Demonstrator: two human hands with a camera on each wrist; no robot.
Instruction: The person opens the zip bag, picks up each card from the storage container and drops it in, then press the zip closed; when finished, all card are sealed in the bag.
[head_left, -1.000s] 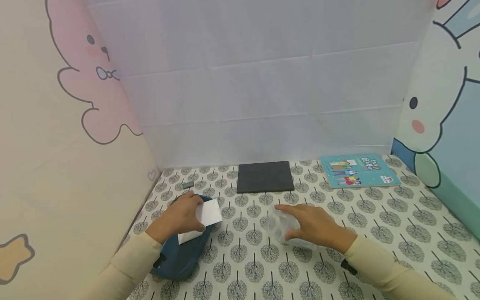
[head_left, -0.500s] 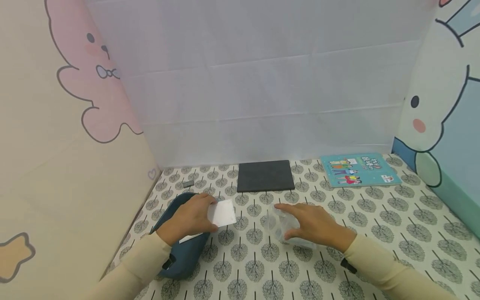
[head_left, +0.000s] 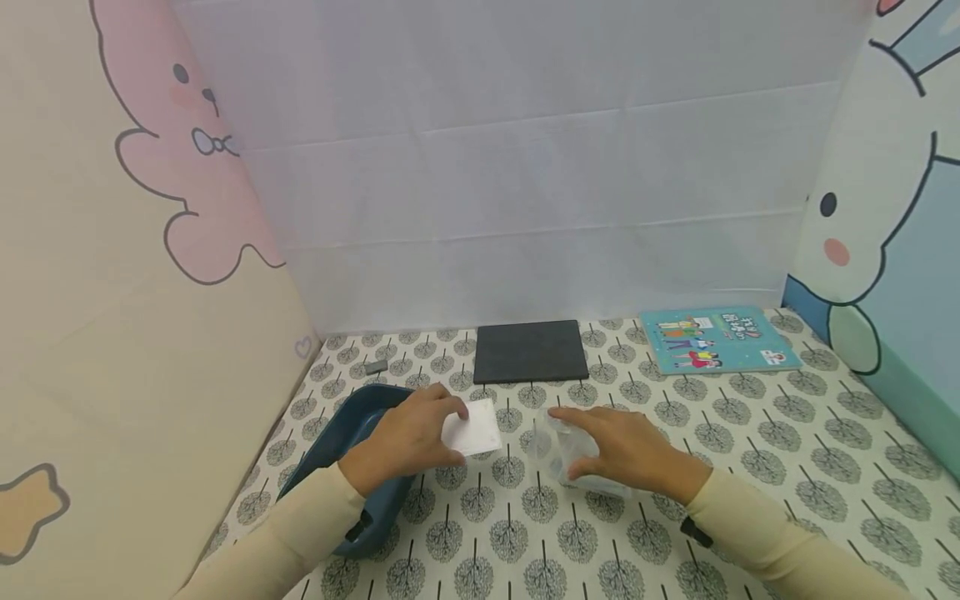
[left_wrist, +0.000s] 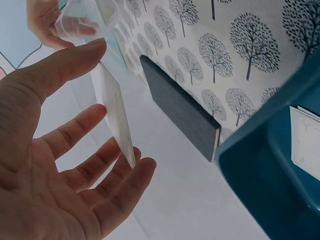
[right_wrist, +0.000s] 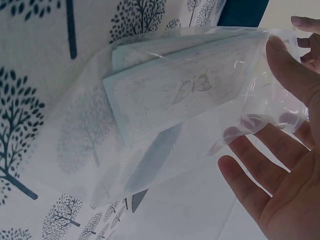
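Between the thumb and fingers of my left hand [head_left: 412, 435] is a thin, flat, white square packet [head_left: 480, 429], seen almost edge-on in the left wrist view. My right hand [head_left: 637, 450] grips the mouth of a clear plastic bag [right_wrist: 75, 130], thumb on one side and fingers on the other. Inside the bag lie a few flat pale packets [right_wrist: 175, 87], one printed with a butterfly. A dark blue basin [head_left: 382, 517] stands under and beside my left forearm. More white packets [left_wrist: 306, 142] lie in it, hidden by the arm in the head view.
A black rectangular pad [head_left: 531, 352] lies at the back middle of the tree-print cloth. To its right is a turquoise picture book [head_left: 720, 340]. A small grey block [head_left: 376, 367] sits behind the basin. Fabric walls stand at the back and both sides.
My left hand has moved right with the white packet, from over the basin toward the plastic bag. The right hand and bag have stayed in place.
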